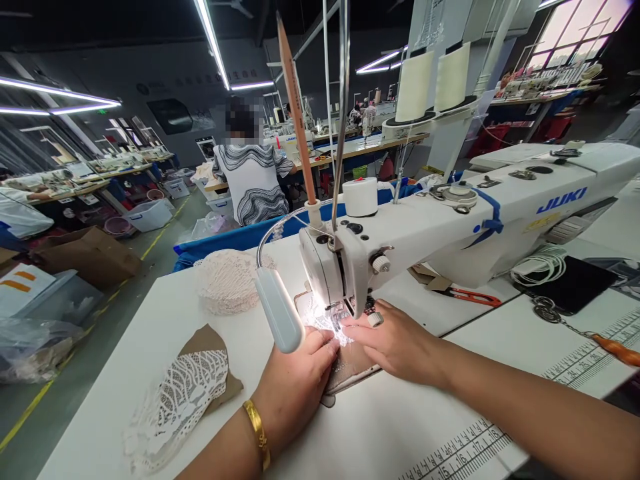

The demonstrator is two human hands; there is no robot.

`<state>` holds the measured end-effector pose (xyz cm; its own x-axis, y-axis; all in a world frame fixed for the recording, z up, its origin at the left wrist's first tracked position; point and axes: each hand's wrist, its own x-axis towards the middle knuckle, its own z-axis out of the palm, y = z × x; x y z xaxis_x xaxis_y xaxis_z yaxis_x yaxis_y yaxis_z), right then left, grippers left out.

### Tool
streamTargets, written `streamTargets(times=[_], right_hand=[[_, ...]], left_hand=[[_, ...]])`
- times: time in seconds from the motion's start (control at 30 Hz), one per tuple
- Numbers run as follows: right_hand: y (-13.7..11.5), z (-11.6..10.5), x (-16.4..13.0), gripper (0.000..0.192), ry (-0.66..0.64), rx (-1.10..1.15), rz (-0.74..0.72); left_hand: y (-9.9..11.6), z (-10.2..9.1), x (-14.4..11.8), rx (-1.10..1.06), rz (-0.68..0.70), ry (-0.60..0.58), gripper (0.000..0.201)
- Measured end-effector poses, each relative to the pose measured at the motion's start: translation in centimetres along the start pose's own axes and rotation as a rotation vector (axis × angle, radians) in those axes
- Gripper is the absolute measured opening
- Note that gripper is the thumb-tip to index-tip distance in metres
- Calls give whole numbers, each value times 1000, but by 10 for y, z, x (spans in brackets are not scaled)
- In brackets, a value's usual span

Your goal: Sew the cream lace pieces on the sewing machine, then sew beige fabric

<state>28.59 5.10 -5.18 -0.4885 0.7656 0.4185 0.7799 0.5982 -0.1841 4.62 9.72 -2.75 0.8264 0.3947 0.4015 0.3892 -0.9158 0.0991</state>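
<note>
Touched white lace [315, 313] under sewing machine [425, 223] with left grip [300, 370] and right grip [400, 343]; could not tell either's closure. Noted patterned lace piece [193, 387] on worktop [370, 430].

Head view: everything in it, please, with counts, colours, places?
Sewing machine: one, white, right of centre
Table: one, white, under sewing machine
Lit lace: uncounted, white, under sewing machine
Loose lace: one, white, table's left
Lace stack: one, cream, behind loose lace
Lamp: one, grey, left of centre
Pencil: one, brown, atop sewing machine
Large cones: two, cream, behind sewing machine
Snips: one, red, table's right
Worker: nearest one, black-and-white top, beyond table
Background machines: several, white, far behind
Left hand: one, bare, at lit lace
Right hand: one, bare, at lit lace
</note>
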Motion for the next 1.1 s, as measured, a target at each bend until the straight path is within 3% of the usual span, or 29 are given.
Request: streamTargets(times=[0.4, 0.67, 0.77, 0.87, 1.0, 1.1], right_hand=[[-6, -3, 7, 38, 94, -22, 111], [-5, 0, 3, 36, 138, -37, 45], [-4, 2, 0, 32, 116, -42, 12], [-8, 5, -2, 34, 85, 86, -57], [-16, 13, 2, 31, 167, 280, -192], [-25, 18, 12, 32, 89, 249, -180]], left_hand=[[-11, 8, -1, -5, -113, -28, 28], [-20, 12, -7, 48, -217, -78, 33], [-20, 4, -6, 110, -228, -90, 39], [-15, -11, 0, 145, -238, -77, 32], [-17, -32, 3, 108, -306, 15, 34], [-24, -36, -7, -12, -296, -66, 34]])
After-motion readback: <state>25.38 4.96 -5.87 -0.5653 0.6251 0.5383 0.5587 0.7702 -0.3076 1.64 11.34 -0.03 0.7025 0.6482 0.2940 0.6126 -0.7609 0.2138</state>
